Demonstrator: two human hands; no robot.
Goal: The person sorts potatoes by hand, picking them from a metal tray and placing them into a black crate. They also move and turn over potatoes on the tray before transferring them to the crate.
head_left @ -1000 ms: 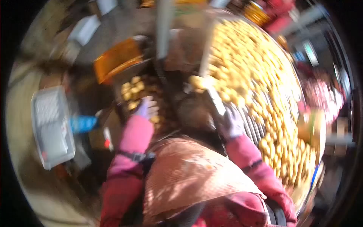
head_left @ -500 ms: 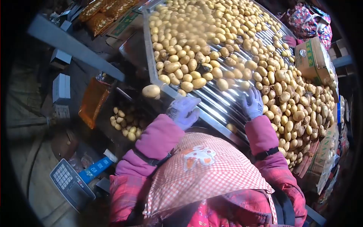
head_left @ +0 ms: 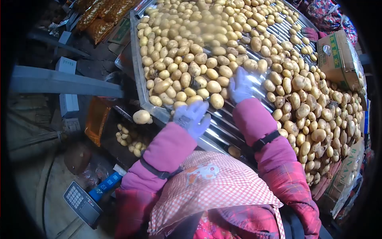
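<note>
Potatoes (head_left: 171, 65) cover much of a sorting table of parallel metal bars (head_left: 223, 123). My left hand (head_left: 192, 118), in a pale purple glove, lies over the table's near edge with its fingers apart, beside the nearest potatoes. It holds nothing that I can see. My right hand (head_left: 241, 85), gloved alike, reaches over the bars with its fingers stretched out, close to the right side of the left potato heap. Its outline is a little blurred. One large potato (head_left: 142, 117) sits outside the table's left corner.
A cardboard box (head_left: 338, 59) stands at the right, by a larger potato heap (head_left: 318, 119). Another person's gloved hand (head_left: 309, 33) rests at the far right edge. Smaller potatoes (head_left: 129, 139) lie below left. A metal post (head_left: 67, 82) and a scale (head_left: 82, 204) are at left.
My right hand has moved forward and left, toward the left heap. My left hand stays by the near edge. Potatoes near the hands have shifted, and the view has turned slightly.
</note>
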